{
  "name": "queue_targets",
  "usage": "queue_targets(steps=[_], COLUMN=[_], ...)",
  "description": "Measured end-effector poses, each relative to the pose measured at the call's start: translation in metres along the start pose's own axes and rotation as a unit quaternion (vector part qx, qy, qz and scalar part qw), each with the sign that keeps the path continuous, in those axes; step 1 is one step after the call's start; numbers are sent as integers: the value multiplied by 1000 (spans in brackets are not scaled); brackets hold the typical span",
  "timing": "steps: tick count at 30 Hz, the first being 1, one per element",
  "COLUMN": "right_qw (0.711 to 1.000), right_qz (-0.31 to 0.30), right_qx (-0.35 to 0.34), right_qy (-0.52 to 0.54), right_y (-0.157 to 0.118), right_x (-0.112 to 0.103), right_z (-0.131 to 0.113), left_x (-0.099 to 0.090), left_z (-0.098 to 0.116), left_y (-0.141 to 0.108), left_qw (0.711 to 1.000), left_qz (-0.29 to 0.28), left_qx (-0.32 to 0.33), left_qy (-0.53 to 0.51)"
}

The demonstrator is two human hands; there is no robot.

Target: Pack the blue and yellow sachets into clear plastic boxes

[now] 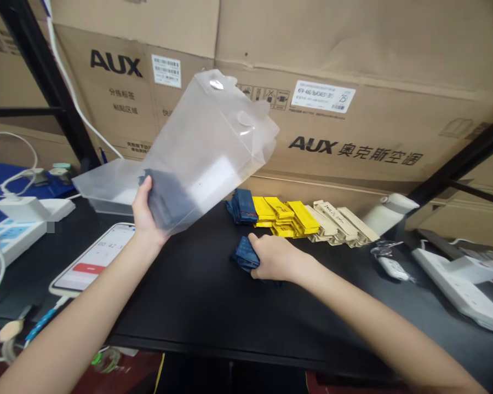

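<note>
1. Centrally, towards 10 and 11 o'clock, a tall, frosted, see-through plastic box (201,148) is held up at a tilt, its loose flaps at the upper right.
2. Its lower end is gripped by the left hand (147,221) at 9 o'clock, partly closed, thumb in front; the other fingers are hidden. Something dark blue is seen through the plastic there; whether it lies inside or behind cannot be told.
3. At 5 o'clock, a small stack of dark blue, flat packets (246,254) is pinched by the right hand (276,257), nearly closed, low over the black tabletop (197,301).
4. Just behind, from the centre towards 3 o'clock, a row is formed by dark blue packets (244,206), bright yellow packets (302,218) and beige paper packets (340,223).
5. Beyond these, a white bottle (388,214) is seen leaning.
6. At 9 o'clock, a second frosted plastic box (110,186) is placed behind a lit white-edged phone (96,257).
</note>
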State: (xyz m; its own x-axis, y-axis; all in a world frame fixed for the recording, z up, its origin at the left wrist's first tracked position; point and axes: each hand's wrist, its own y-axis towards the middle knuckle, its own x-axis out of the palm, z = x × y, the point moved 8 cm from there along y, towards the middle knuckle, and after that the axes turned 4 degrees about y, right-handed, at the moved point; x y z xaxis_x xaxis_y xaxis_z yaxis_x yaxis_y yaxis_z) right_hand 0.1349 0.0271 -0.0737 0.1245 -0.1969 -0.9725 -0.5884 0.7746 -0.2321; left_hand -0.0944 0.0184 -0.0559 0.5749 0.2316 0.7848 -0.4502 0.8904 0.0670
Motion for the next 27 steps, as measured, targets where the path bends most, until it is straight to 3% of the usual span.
queue_targets(steps=[3, 6, 10, 15, 19, 23, 27], right_qw=[999, 990, 961, 939, 904, 887, 867], right_qz=[11, 68, 158, 173, 201, 269, 301], right_qx=[-4, -31, -182, -295, -376, -375, -397], right_qy=[30, 118, 135, 24, -42, -17, 6], right_y=[5, -3, -39, -65, -54, -26, -1], right_x=[-3, -14, -31, -6, 27, 30, 27], right_z=[-8, 0, 5, 17, 16, 7, -22], left_x=[-1, -7, -12, -9, -8, -9, -10], left_z=[3, 4, 2, -1, -7, -8, -9], left_y=[1, 6, 14, 12, 8, 7, 8], left_qw=[1000, 1000, 999, 998, 999, 999, 999], left_qz=[-13, -5, 4, 1, 13, 15, 12], left_qx=[3, 13, 39, 41, 23, 29, 25], left_qy=[0, -10, -34, -50, -44, -35, -23])
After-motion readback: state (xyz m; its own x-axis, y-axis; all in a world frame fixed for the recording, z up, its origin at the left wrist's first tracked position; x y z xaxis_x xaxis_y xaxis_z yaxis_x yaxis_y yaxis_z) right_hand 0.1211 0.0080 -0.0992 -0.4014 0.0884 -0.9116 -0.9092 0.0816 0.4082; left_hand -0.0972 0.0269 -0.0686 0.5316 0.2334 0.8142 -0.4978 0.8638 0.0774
